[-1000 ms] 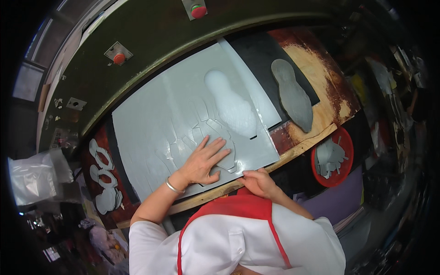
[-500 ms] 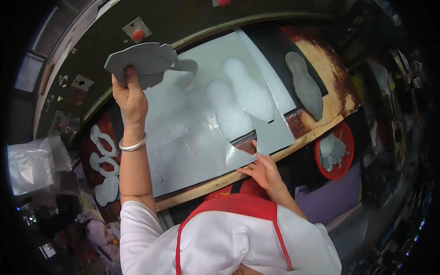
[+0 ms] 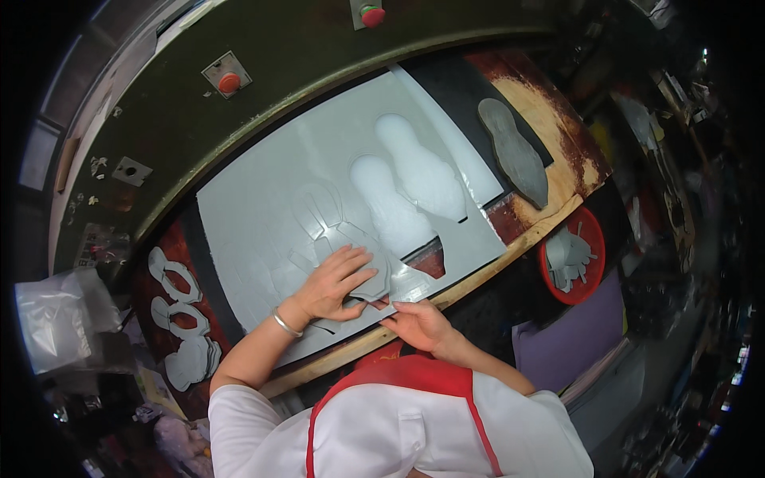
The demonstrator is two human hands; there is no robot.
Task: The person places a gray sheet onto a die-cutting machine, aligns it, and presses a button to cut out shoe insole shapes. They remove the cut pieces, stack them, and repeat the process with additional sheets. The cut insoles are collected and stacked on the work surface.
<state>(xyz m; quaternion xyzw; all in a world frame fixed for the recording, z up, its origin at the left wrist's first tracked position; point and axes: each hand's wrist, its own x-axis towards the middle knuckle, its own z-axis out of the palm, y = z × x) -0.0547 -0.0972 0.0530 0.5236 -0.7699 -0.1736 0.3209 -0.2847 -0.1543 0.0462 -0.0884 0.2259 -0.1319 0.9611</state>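
A large grey sheet [image 3: 263,183] lies on the workbench, with two long sole-shaped white areas [image 3: 422,171] showing on its right side. My left hand [image 3: 335,279], a bracelet at its wrist, rests with fingers spread on a small stack of grey cut pieces [image 3: 374,275] near the sheet's front. Thin cut outlines show in the sheet beyond that stack. At the front edge, my right hand [image 3: 422,325] pinches the grey sheet, thumb on top and other fingers at or below the edge. The two hands are close together.
A grey sole-shaped form [image 3: 514,155] lies on a black mat at right. Grey scraps fill a red basket [image 3: 544,267]. Stacked grey cut pieces [image 3: 194,362] are at left. A green machine beam [image 3: 295,48] with red buttons runs behind the sheet.
My left hand has come down from the upper left with the grey pieces, which now lie on the sheet under it. My right hand has slid left along the front edge.
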